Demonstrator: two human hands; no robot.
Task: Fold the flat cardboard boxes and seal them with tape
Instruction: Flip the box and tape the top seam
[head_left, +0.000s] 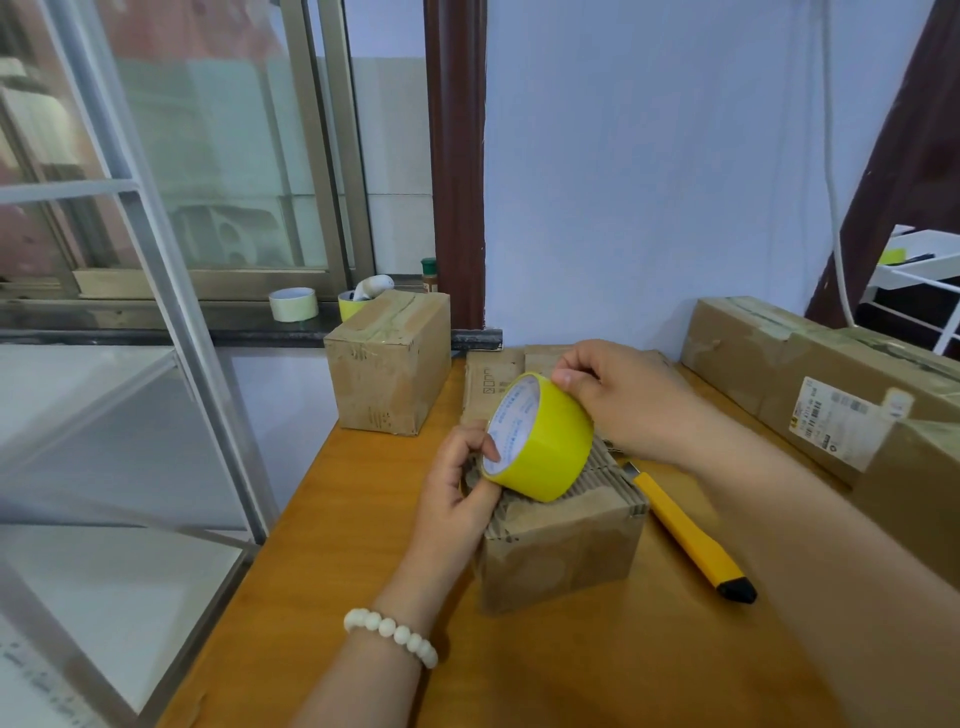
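A yellow tape roll (545, 447) is held on edge over a small folded cardboard box (561, 545) standing in the middle of the wooden table (322, 519). My left hand (457, 499) grips the roll's left rim with the thumb inside the core, its fingers resting on the box top. My right hand (618, 400) pinches the roll's upper edge with thumb and fingertips. Flat cardboard sheets (488, 384) lie behind the box, partly hidden by the hands.
A yellow utility knife (691, 535) lies right of the box. A taped box (389, 364) stands at the table's far left corner, a long carton (810, 384) along the right. Two tape rolls (293, 304) sit on the window sill. A glass shelf frame (171, 312) stands left.
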